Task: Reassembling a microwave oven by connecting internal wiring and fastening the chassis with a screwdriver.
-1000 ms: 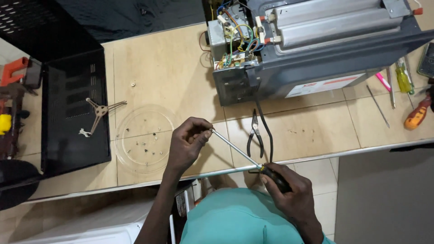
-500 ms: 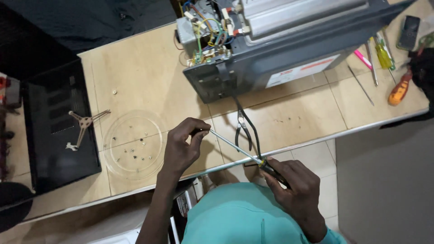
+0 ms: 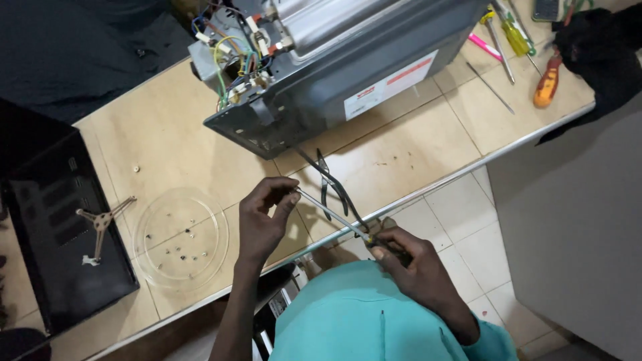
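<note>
Screwdriver (image 3: 334, 217): long thin metal shaft, dark handle with yellow band. Lies slanted above tiled bench edge, tip up-left, handle down-right. Tip pinched by left hand (image 3: 264, 220) fingers; handle gripped in right hand (image 3: 408, 264).

The opened appliance (image 3: 348, 73) sits at the table's far side. Pliers (image 3: 334, 187) lie just in front of it, a glass plate (image 3: 180, 237) off to its front-left, and screwdrivers (image 3: 528, 53) lie to its right.

Appliance repair workshop: tiled bench (image 3: 167, 134) carries opened microwave chassis (image 3: 348, 60) with exposed wiring (image 3: 231, 47), removed glass turntable (image 3: 182, 237), pliers (image 3: 332, 184), screwdrivers (image 3: 518, 37) scattered beside.
</note>
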